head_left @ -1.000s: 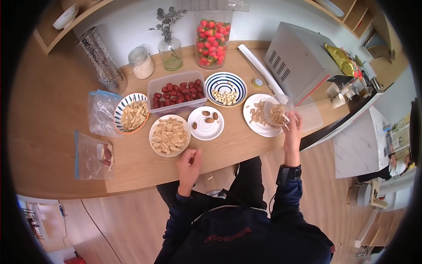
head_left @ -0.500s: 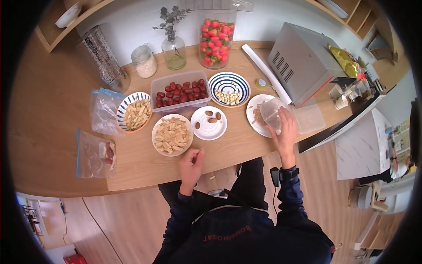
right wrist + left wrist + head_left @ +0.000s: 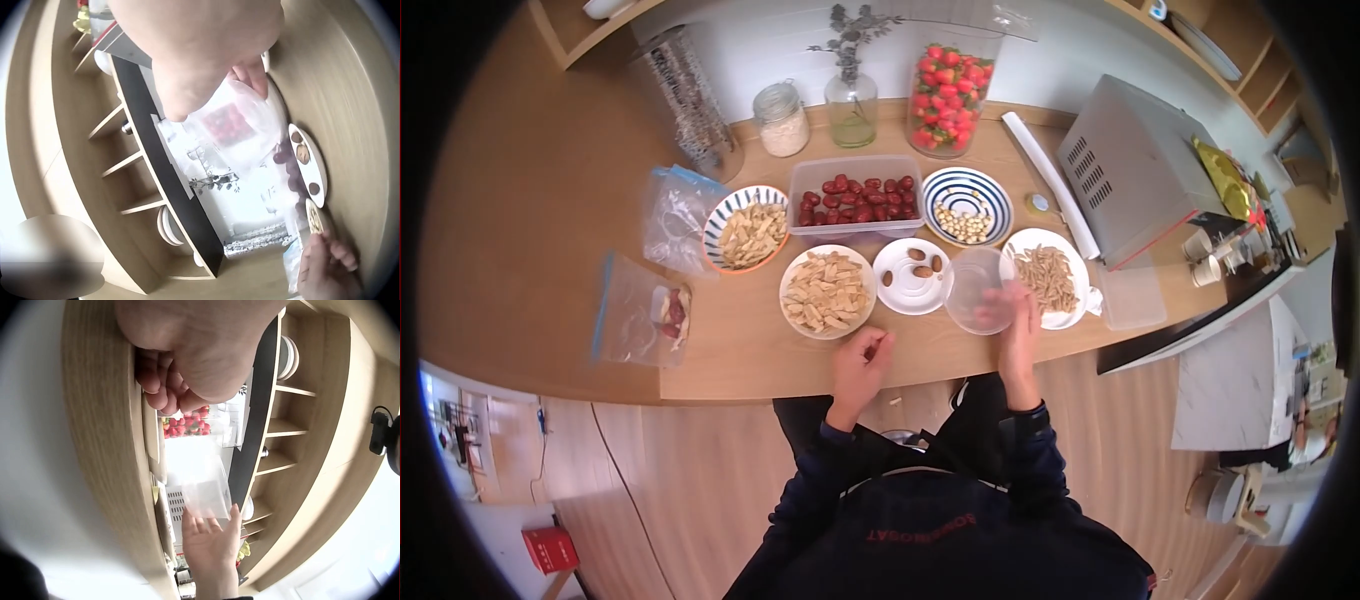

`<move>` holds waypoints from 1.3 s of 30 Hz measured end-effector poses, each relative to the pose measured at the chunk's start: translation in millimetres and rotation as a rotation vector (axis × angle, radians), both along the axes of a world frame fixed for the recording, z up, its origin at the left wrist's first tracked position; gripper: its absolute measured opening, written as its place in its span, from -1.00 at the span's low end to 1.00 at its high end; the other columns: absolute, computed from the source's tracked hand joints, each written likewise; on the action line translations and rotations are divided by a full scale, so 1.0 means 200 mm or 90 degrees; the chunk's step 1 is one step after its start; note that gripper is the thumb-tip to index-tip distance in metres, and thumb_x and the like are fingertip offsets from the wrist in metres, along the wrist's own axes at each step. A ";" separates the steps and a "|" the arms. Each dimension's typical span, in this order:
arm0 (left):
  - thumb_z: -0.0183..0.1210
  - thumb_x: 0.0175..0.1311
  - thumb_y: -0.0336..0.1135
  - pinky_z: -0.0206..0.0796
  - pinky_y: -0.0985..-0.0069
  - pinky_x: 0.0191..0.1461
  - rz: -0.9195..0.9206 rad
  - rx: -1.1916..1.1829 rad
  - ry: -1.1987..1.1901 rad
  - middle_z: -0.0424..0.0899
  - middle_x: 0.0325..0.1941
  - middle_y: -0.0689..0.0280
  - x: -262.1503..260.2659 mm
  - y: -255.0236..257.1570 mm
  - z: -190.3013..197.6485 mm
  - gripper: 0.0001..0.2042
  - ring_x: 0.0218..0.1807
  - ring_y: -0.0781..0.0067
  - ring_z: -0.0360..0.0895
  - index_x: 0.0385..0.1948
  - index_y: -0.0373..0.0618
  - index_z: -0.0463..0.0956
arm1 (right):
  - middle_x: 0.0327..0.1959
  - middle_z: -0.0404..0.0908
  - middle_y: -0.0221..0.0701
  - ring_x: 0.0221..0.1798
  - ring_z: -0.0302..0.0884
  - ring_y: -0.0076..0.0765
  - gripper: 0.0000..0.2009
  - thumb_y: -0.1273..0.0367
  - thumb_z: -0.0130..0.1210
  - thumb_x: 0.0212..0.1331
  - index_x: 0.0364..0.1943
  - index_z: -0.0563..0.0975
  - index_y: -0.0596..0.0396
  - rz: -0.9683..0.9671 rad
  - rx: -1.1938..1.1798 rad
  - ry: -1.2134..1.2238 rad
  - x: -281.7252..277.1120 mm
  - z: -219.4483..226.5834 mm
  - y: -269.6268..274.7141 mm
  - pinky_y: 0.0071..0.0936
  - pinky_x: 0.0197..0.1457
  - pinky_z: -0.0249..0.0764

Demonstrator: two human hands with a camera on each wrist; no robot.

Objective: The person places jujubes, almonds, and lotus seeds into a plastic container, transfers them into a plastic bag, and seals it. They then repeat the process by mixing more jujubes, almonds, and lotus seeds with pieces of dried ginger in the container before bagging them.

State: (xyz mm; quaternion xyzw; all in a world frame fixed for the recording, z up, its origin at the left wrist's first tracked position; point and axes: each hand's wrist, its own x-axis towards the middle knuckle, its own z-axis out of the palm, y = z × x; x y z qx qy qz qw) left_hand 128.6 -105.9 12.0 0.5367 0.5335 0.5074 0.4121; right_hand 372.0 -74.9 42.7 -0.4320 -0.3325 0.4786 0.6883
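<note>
My right hand (image 3: 1018,348) grips a clear plastic tub (image 3: 972,290) between thumb and fingers, over the table's front part. In the left wrist view the tub (image 3: 207,492) looks empty, with fingers under its near side. Right of it stands a white plate (image 3: 1076,312) heaped with thin brown strips (image 3: 1048,278). A small white plate (image 3: 905,298) with several brown nuts lies just left of the tub. My left hand (image 3: 860,372) rests at the table's front edge, fingers loosely curled, holding nothing. Close ahead of it is a white bowl (image 3: 786,312) of pale dried slices (image 3: 830,288).
Behind are a plastic box (image 3: 800,180) of red dates, a blue-ringed bowl (image 3: 1000,195) of pale seeds and a striped bowl (image 3: 714,235) of slices. Zip bags (image 3: 635,315) lie left. A strawberry-filled container (image 3: 950,100), glass vase (image 3: 852,110) and microwave (image 3: 1135,165) stand along the back.
The tub in my right hand held brown strips, was tipped over the right white plate, and has moved left, emptied. The strips now lie on that plate. My left hand has stayed by the bowl.
</note>
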 end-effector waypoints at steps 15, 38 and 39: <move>0.17 0.49 -0.32 0.12 0.67 -0.52 0.061 -0.050 -0.154 0.41 -0.63 0.50 0.00 0.01 -0.05 -0.78 -0.58 0.78 0.30 -0.38 -0.16 0.37 | -0.58 0.51 -0.59 -0.59 0.37 -0.73 -0.94 0.52 0.16 0.36 -0.16 0.58 0.16 0.156 0.000 -0.085 -0.17 -0.08 -0.09 -0.72 -0.53 0.22; 0.31 0.06 -0.30 0.27 0.13 0.09 0.673 0.104 0.872 0.58 -0.01 0.12 -1.21 0.06 0.81 -0.65 0.09 0.02 0.47 -0.07 -0.12 0.56 | -0.26 0.66 -0.38 -0.36 0.50 -0.62 -0.72 0.29 0.13 0.42 0.09 0.53 0.15 0.163 0.052 -0.049 -0.12 -0.12 -0.06 -0.65 -0.31 0.38; 0.30 0.05 -0.28 0.27 0.13 0.09 0.666 0.031 0.942 0.62 -0.04 0.12 -1.29 0.07 0.81 -0.67 0.08 0.01 0.49 -0.11 -0.11 0.59 | -0.28 0.66 -0.39 -0.36 0.50 -0.62 -0.73 0.30 0.14 0.42 0.07 0.54 0.14 0.153 0.036 -0.050 -0.13 -0.10 -0.06 -0.65 -0.31 0.38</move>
